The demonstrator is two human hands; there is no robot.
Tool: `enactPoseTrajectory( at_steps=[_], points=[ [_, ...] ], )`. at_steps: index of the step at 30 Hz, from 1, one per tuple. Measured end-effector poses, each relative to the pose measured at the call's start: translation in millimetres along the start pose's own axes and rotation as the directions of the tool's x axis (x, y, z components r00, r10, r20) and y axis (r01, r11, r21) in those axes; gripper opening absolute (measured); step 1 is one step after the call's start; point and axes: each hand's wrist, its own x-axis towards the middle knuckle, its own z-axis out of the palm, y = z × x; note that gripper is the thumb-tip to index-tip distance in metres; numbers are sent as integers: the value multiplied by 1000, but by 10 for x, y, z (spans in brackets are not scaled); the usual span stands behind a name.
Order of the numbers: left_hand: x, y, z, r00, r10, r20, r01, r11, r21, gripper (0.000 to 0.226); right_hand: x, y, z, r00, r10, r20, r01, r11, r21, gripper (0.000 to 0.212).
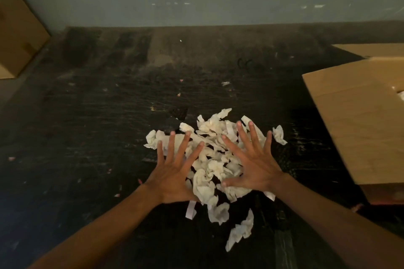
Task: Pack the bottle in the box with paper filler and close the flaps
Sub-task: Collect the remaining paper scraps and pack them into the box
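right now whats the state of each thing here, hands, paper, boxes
left hand: open, fingers spread, over the left side of the paper pile
right hand: open, fingers spread, over the right side of the pile
paper filler: crumpled, loose in a heap on the table, none gripped
box: at the right, flap open, some white paper showing inside
second box: far left, cannot tell if open

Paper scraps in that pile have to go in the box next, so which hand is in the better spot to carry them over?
Probably the right hand. It lies spread on the box side of the crumpled paper pile, while the left hand covers the far side. Neither has gripped any paper yet.
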Motion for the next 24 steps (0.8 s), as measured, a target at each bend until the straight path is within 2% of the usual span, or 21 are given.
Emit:
enactPoseTrajectory(
  at_steps=[4, 6, 8, 12, 14, 16, 19, 22, 24],
  points=[
    [207, -94, 52, 997, -34, 75, 34, 999, -2, 130, 170, 192, 152, 992, 6, 126, -11, 999, 41, 115],
    [255, -113, 114, 998, -33, 62, 33, 999, -2, 120, 181, 198, 233, 992, -29, 120, 26, 999, 26, 106],
    [245, -86, 142, 1000, -28, 8, 28, 1000, -13, 108, 136, 168, 257, 996, -66, 63, 66, 998, 12, 93],
    [161, 23, 264, 976, -31, -215, 10, 996, -94, 77, 58, 109, 281, 989, -109, -99, 105, 993, -47, 67],
    [113, 115, 329, 957, -69, -281, 39, 993, -110, 68, 33, 87, 344, 980, -127, -152, 119, 991, -64, 61],
    [85, 193, 379, 941, -93, -326, 58, 991, -117, 62, 8, 87, 402, 978, -126, -168, 123, 992, -28, 65],
    [83, 294, 341, 961, -181, -210, 150, 977, -155, 57, -35, 86, 394, 985, -106, -135, 113, 992, 47, 86],
    [64, 363, 337, 948, -288, -136, 250, 936, -247, 47, -45, 90, 322, 989, -92, -116, 108, 985, 136, 74],
    [45, 433, 276, 925, -349, -153, 274, 888, -370, 45, -43, 97, 248, 990, -1, -139, 43, 954, 297, 64]
  ],
)
